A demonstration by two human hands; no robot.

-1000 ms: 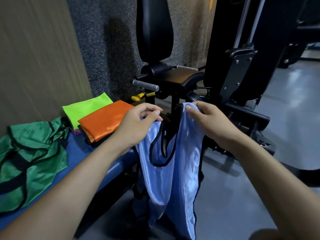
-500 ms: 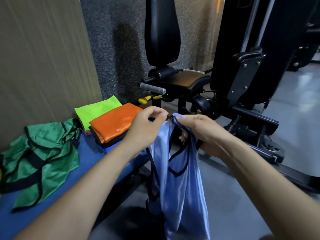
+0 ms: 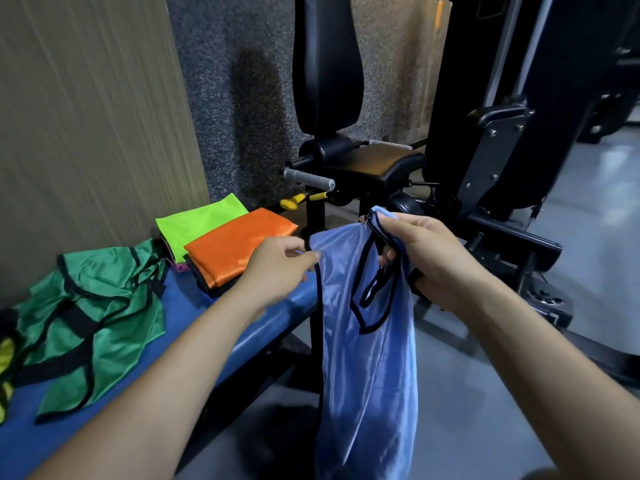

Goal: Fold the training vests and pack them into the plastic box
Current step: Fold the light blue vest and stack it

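A light blue training vest (image 3: 367, 368) with black trim hangs in front of me over the floor. My left hand (image 3: 277, 268) pinches its left top edge. My right hand (image 3: 429, 258) grips the bunched shoulder straps at its top right. On the blue bench (image 3: 214, 327) lie a folded orange vest (image 3: 239, 244) stacked on darker folded cloth, a folded neon green vest (image 3: 197, 223) behind it, and a crumpled dark green vest (image 3: 90, 317) at the left. No plastic box is in view.
A black gym machine with a padded seat (image 3: 374, 164) and upright back pad (image 3: 325, 64) stands right behind the bench end. Its frame and base (image 3: 512, 244) reach out to the right. A wood-panelled wall (image 3: 86, 116) runs along the bench. Grey floor (image 3: 571, 271) lies to the right.
My hands have drawn apart a little, the left one sliding along the vest's top edge, so the blue fabric is spread wider between them. The view has shifted slightly right.
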